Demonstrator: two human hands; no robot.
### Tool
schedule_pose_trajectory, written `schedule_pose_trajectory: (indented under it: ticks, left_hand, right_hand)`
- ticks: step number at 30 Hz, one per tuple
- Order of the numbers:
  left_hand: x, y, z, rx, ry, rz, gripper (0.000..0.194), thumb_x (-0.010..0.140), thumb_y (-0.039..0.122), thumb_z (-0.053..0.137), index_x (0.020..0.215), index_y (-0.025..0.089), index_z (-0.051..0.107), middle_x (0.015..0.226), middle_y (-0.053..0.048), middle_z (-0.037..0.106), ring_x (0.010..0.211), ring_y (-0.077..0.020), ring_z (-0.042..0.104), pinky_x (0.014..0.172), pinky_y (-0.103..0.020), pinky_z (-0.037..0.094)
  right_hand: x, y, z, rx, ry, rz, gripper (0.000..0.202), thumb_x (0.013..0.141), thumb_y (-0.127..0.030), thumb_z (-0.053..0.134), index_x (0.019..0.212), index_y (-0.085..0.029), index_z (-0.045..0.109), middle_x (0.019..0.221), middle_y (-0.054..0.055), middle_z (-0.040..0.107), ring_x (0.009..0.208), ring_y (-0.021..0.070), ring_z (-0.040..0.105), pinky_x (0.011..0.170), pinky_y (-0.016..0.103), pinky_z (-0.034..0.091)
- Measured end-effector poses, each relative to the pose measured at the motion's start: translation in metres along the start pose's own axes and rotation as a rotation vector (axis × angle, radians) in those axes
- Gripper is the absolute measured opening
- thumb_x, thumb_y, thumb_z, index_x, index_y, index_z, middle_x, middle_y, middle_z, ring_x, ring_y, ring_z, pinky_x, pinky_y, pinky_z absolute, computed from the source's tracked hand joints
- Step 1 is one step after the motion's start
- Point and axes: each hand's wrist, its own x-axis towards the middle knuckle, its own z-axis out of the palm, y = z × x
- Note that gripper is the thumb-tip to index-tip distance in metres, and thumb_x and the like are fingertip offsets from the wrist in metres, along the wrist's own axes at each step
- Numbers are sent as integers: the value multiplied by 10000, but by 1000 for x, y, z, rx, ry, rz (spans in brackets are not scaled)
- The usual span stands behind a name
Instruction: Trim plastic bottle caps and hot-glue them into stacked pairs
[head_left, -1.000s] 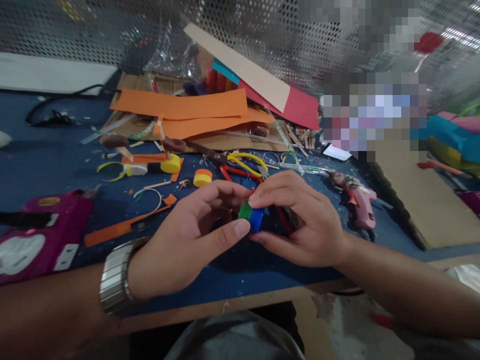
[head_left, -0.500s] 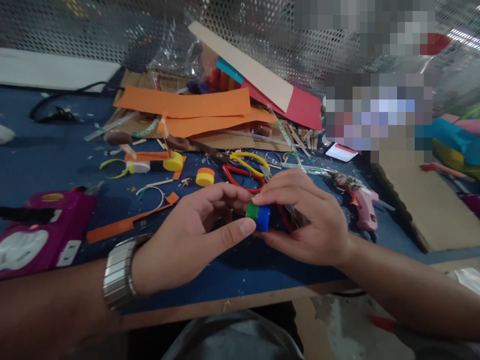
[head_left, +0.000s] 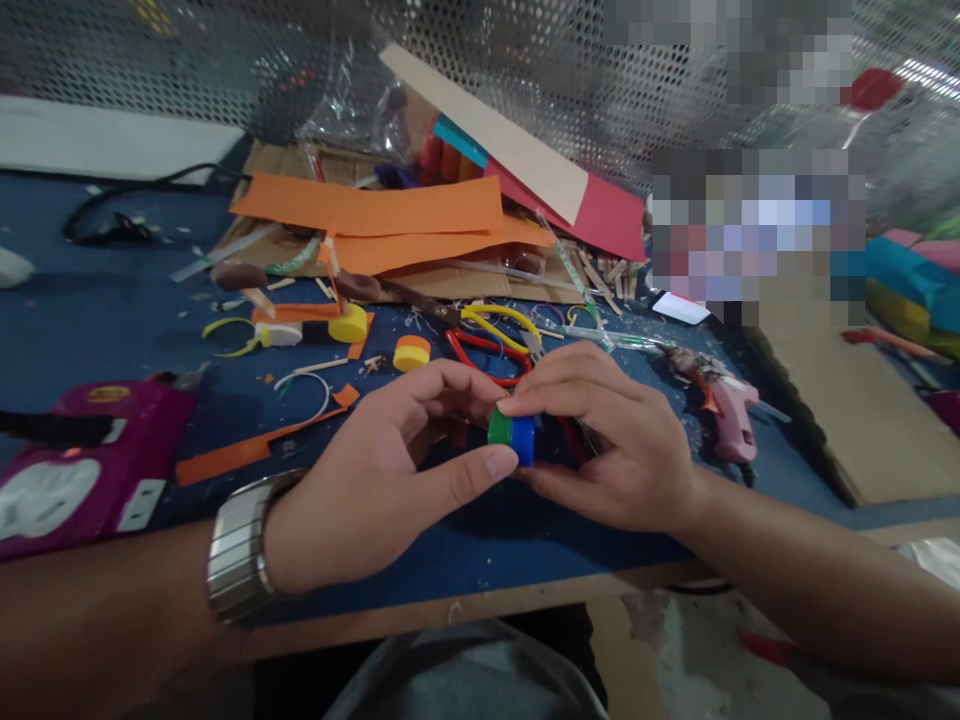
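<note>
A small round piece, half green and half blue [head_left: 512,436], is held between both hands above the blue table. My left hand [head_left: 390,480] has its thumb against the lower edge of the piece and its fingers curled behind it. On the other side, my right hand [head_left: 615,440] pinches the blue part with fingers on top and thumb below. Just beyond my hands lie scissors with red handles [head_left: 487,360] and scissors with yellow handles [head_left: 506,325]. An orange and yellow round piece [head_left: 412,353] rests beyond my left hand.
Orange sheets [head_left: 367,215] lie on cardboard at the back. A purple power box [head_left: 97,450] stands at the left. At the right are a pink glue gun [head_left: 731,415] and a cardboard sheet [head_left: 862,420]. Paper strips and sticks are scattered about.
The green and blue piece has shifted slightly left and tilted a little. My left thumb has slid slightly to the right along its lower edge. Both hands still hold it.
</note>
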Motion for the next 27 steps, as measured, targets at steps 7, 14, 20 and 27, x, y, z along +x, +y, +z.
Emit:
schedule_pose_trajectory:
  ticks: [7, 14, 20, 27]
  left_hand:
    - [3, -1, -2, 12, 96, 32, 338, 837, 246, 1018, 1078, 231, 781, 1056, -13, 803, 964, -174, 780, 903, -273, 677]
    - [5, -1, -3, 9, 139, 27, 383, 701, 239, 1102, 998, 244, 860, 928, -14, 859, 852, -207, 808, 807, -322, 706]
    - [5, -3, -3, -27, 169, 51, 375, 624, 204, 1131, 884, 248, 864, 930, -5, 868, 843, -199, 803, 823, -337, 724]
    - [4, -2, 0, -3, 176, 58, 356, 634, 233, 1134, 848, 258, 850, 962, -8, 873, 875, -228, 822, 865, -390, 741]
  right_hand:
    - [-1, -1, -2, 37, 27, 79, 466, 989, -364, 887, 1406, -231, 726, 1237, 132, 848, 1141, 305, 809, 1015, 495, 666]
    - [-4, 3, -3, 44, 68, 50, 403, 966, -310, 935, 1338, -237, 799, 1126, 114, 857, 1036, 279, 811, 951, 476, 673]
    - [-6, 4, 0, 107, 85, 72, 430, 958, -267, 953, 1367, -262, 820, 1102, 91, 873, 997, 246, 817, 910, 428, 691]
    - [-7, 4, 1, 136, 89, 93, 430, 938, -259, 970, 1351, -267, 846, 1077, 86, 883, 968, 238, 831, 871, 395, 708]
